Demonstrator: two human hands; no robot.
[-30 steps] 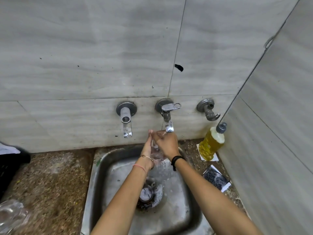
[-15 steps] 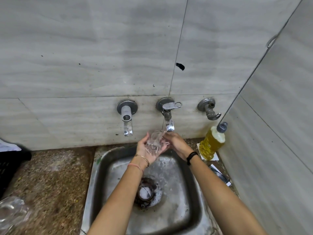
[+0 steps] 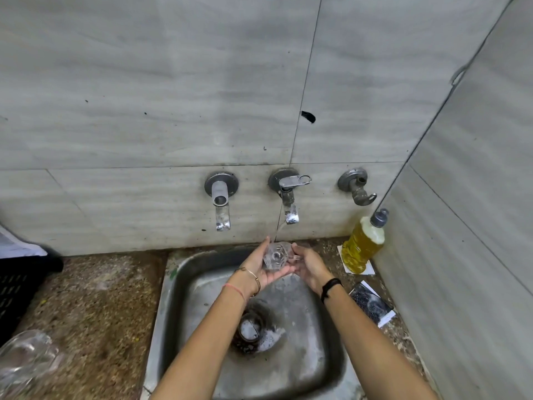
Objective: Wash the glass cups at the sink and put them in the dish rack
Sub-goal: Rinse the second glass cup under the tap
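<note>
A clear glass cup (image 3: 276, 258) lies on its side over the back of the steel sink (image 3: 326, 368), its base turned toward me. My left hand (image 3: 261, 265) cups it from below and from the left. My right hand (image 3: 310, 265) touches its right side with the fingertips. A thin stream of water falls from the middle tap (image 3: 290, 207) onto the cup. More clear glassware (image 3: 27, 360) shows blurred at the bottom left corner on the counter. A black crate-like dish rack (image 3: 17, 287) sits at the left edge, partly cut off.
A yellow dish-soap bottle (image 3: 364, 243) stands at the back right against the side wall. A dark scrub-pad packet (image 3: 372, 306) lies right of the sink. A second spout (image 3: 220, 206) and a wall valve (image 3: 357, 187) flank the tap. The speckled stone counter (image 3: 95, 307) spreads left.
The cup has been turned from upright under the tap onto its side, base toward me. My right hand came off the top of it and now rests at its right side.
</note>
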